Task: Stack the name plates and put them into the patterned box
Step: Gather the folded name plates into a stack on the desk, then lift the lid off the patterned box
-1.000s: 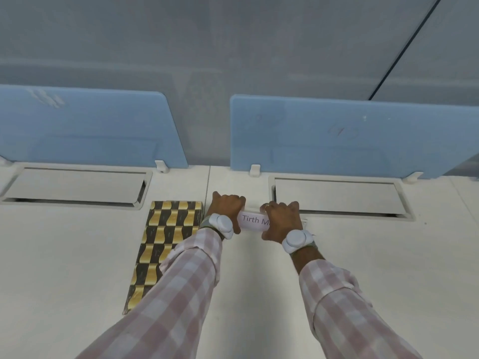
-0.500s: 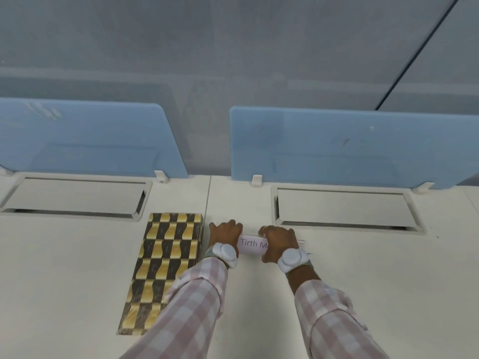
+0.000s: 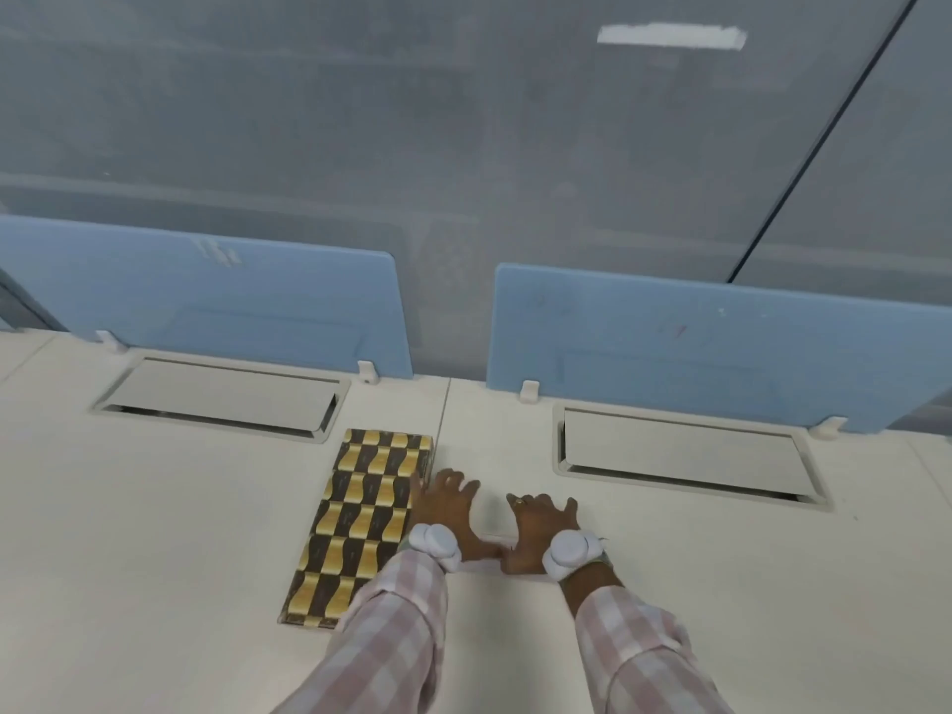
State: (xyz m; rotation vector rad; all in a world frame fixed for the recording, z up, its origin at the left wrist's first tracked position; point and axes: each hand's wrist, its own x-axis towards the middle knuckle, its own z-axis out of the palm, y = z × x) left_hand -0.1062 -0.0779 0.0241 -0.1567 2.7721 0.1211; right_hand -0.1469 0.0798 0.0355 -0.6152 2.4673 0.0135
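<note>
The patterned box [image 3: 360, 517], checkered gold and dark brown with its lid on, lies lengthwise on the white desk. Just right of it my left hand [image 3: 447, 507] lies palm down with fingers spread, its little finger at the box's edge. My right hand [image 3: 541, 523] is spread the same way beside it. Both thumbs point inward and meet over a white name plate [image 3: 492, 541] lying flat on the desk. Only a thin strip of the plate shows between the hands. Its printing is hidden.
Two grey cable flaps [image 3: 221, 399] [image 3: 685, 453] are set into the desk [image 3: 154, 559] behind the box and the hands. Blue divider screens [image 3: 206, 306] [image 3: 695, 342] stand along the far edge in front of a glass wall.
My hands had gripped the upright name plate by its ends. It now lies flat, and my fingers have opened and spread over the desk. The view has tilted upward.
</note>
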